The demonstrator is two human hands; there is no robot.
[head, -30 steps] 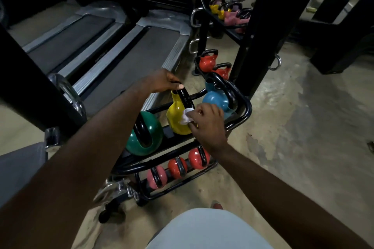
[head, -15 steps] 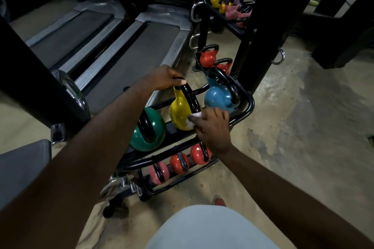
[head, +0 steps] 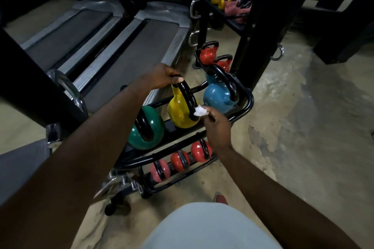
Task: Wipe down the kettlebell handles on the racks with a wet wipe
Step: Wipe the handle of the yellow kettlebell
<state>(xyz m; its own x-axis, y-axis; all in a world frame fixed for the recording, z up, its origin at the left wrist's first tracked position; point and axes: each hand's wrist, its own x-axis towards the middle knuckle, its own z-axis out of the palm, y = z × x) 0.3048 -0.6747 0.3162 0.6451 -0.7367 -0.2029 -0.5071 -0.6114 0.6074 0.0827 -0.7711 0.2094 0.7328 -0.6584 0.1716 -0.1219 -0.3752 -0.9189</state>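
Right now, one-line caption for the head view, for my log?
Left hand grips the top of the yellow kettlebell handle; right hand presses a white wipe to its lower end.

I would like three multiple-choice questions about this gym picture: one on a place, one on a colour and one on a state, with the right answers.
1. Where is the green kettlebell?
A. on a table
B. on the rack's upper shelf, beside the yellow kettlebell
C. in a box

2. What colour is the kettlebell whose handle the left hand grips?
A. blue
B. red
C. yellow

3. What is the right hand doing?
A. pinching a white wipe
B. hanging empty
C. holding a bottle

Answers:
1 B: it sits next to the yellow one on the upper shelf.
2 C: the fingers curl over the black handle of the yellow kettlebell.
3 A: the wipe is held against that handle's lower end.
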